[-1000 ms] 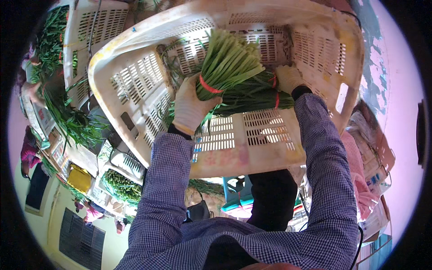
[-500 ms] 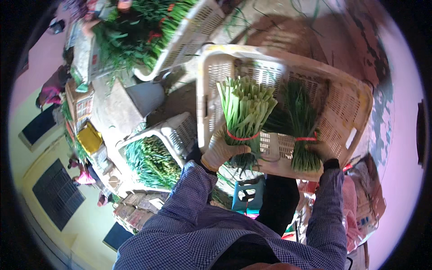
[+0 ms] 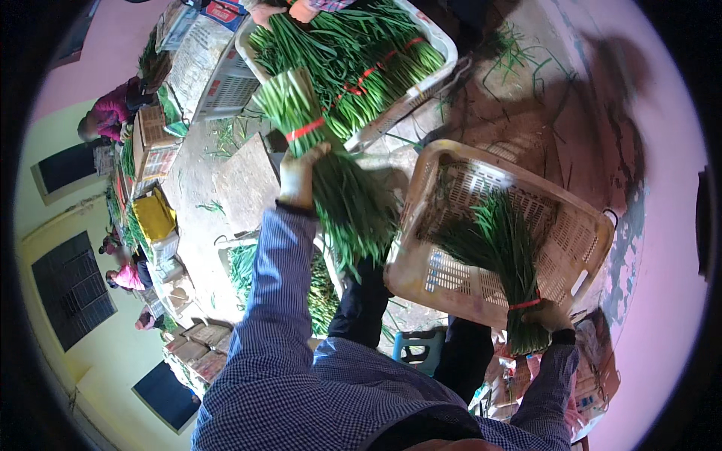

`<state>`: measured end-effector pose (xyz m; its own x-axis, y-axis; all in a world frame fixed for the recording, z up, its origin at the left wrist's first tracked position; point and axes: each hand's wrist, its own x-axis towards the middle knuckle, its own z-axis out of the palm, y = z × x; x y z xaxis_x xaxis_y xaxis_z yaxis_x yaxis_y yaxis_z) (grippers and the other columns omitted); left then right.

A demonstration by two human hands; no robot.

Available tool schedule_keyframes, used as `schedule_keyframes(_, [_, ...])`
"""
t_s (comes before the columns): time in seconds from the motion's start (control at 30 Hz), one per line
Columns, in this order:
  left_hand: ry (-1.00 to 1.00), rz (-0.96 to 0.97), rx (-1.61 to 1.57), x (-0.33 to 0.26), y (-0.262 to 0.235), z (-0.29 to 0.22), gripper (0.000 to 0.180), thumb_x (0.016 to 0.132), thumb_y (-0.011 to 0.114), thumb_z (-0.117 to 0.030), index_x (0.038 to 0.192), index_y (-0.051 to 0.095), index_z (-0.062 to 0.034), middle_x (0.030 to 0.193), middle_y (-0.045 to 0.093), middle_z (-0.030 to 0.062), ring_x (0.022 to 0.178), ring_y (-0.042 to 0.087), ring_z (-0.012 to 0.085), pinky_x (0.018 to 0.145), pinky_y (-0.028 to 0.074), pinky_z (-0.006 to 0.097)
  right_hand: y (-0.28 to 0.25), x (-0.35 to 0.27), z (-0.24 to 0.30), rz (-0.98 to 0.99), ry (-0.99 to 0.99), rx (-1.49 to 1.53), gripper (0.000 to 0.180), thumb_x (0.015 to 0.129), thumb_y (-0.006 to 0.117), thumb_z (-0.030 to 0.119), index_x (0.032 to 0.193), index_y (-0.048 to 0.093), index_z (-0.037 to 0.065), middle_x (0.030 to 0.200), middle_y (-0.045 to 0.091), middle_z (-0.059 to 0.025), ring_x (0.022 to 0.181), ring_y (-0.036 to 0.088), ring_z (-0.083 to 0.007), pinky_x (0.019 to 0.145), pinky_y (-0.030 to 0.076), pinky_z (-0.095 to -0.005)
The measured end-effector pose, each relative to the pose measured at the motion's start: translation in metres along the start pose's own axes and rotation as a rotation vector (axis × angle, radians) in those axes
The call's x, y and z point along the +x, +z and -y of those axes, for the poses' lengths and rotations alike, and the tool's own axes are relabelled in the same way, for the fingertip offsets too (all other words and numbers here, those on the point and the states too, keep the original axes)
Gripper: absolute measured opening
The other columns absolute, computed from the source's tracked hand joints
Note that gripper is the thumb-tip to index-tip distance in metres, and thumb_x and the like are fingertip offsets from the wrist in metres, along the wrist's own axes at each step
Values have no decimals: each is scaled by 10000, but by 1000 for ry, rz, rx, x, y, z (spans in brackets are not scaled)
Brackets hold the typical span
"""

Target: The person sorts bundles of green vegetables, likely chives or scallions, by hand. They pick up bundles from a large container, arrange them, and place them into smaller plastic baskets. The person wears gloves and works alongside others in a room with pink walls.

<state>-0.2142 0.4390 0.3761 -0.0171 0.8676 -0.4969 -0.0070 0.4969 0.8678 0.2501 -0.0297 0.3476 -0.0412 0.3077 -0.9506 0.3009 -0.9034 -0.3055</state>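
My left hand (image 3: 301, 171), in a pale glove, is closed round a thick bunch of long green leafy stems (image 3: 350, 207), which look like chives. A red band ties it near the pale cut ends, which point up and left, while the leaves hang toward me. At the near right corner of the white plastic crate (image 3: 430, 297), my right hand (image 3: 553, 316) grips the banded end of a second bunch (image 3: 502, 240). Its leaves lie across the crate floor. The right fingers are partly hidden behind the stems.
Ahead, another white crate (image 3: 438, 37) is heaped with red-banded bunches, and a co-worker's hands (image 3: 282, 13) are over its far left edge. A third crate of greens (image 3: 323, 301) stands by my left leg. A blue stool (image 3: 417, 349) is below me.
My left hand has lifted its bunch out of the crate, up and left toward the far crate. My right hand has brought the other bunch's tied end to the near edge. The view has shifted.
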Motion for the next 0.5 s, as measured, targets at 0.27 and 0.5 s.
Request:
schedule_keyframes(0.27, [24, -110, 543, 170, -1, 47, 715, 723, 904, -378, 1180, 643, 105, 1099, 726, 162, 981, 684, 280, 896, 529, 372, 22, -47, 95, 74, 42, 90, 516, 704, 881, 160, 1164, 704, 7, 1073, 748, -100, 988, 685, -204, 896, 541, -349])
schedule_keyframes(0.5, [237, -220, 1029, 136, 22, 20, 687, 808, 844, -333, 1331, 579, 26, 1269, 667, 196, 1160, 642, 278, 1013, 484, 391, 11, -97, 219, -97, 80, -349, 590, 671, 870, 384, 1112, 692, 34, 971, 733, -176, 923, 720, -311, 822, 553, -397])
